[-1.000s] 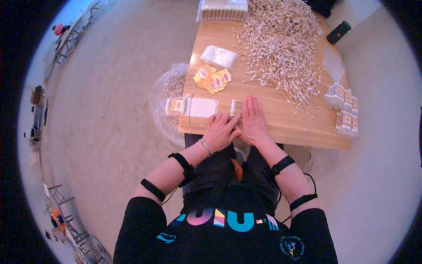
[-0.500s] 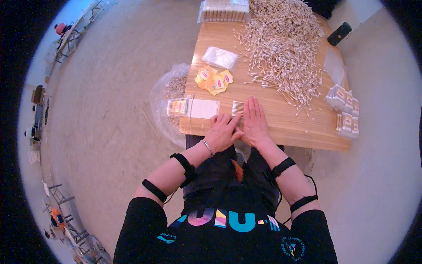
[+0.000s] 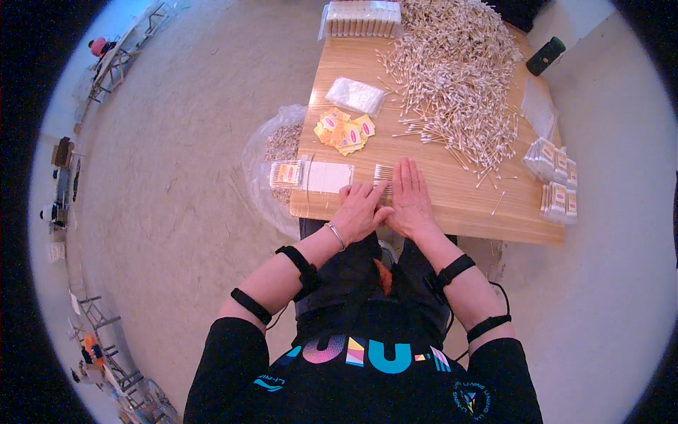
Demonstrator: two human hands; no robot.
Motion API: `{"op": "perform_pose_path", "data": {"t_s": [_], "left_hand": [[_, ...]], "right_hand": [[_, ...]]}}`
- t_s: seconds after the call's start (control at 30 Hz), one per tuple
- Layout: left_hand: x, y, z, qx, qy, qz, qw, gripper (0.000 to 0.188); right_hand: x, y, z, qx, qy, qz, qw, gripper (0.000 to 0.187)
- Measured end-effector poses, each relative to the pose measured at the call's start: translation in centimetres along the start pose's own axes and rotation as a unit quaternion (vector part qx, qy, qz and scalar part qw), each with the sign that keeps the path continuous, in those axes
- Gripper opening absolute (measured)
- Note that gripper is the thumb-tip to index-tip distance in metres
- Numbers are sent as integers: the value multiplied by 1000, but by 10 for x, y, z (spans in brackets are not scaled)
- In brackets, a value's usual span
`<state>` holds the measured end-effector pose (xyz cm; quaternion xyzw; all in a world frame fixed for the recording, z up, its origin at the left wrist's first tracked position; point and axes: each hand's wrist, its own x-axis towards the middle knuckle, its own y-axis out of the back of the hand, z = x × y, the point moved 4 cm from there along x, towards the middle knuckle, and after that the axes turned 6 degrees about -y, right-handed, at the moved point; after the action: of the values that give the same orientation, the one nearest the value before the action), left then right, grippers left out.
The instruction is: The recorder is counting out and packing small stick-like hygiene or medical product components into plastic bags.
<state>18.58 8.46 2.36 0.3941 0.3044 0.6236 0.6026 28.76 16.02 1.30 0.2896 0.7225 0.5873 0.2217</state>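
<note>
A small row of cotton swabs [image 3: 383,173] lies side by side near the table's front edge. My right hand [image 3: 411,201] rests flat along the row's right side, fingers straight and together. From the left, my left hand [image 3: 357,212] reaches over the near end of the row with its fingers apart, index fingertip at the swabs and thumb by my right hand. Its fingers partly hide the swabs. Left of them lies a white rectangular pad [image 3: 330,177], and beside that a clear packet of swabs with a yellow card [image 3: 287,172].
A large heap of loose swabs [image 3: 455,78] covers the far right. Yellow cards [image 3: 345,133] and clear bags [image 3: 354,95] lie at left. Filled packets [image 3: 558,201] stand at the right edge near a dark cylinder [image 3: 545,56]. A big plastic bag of swabs [image 3: 282,141] sits beyond the left edge.
Both hands stay almost where they were at the swab row. A single loose swab now shows on the table right of my right hand. The whole view has shifted slightly.
</note>
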Motion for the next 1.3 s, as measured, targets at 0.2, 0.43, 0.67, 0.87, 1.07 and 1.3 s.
{"op": "perform_pose_path", "data": {"t_s": [0.2,0.43,0.67,0.87,1.07,1.3], "left_hand": [[2,4,0,-21,12,-8,1000,58],[6,2,0,-20,38,-13,999,58],[9,1,-1,-26,51,-42,997,59],[11,-4,-7,-12,45,7,999,59],[13,-1,-4,-27,56,-27,998,57],[16,-3,-9,-32,74,-21,997,49]], "right_hand": [[0,1,-1,0,-2,2,1000,89],[2,0,-1,-21,-13,-16,1000,83],[0,0,0,-14,-5,11,1000,80],[1,-1,-1,-8,-7,24,1000,78],[0,0,0,-20,-14,9,1000,77],[1,3,-2,5,-8,4,1000,82]]}}
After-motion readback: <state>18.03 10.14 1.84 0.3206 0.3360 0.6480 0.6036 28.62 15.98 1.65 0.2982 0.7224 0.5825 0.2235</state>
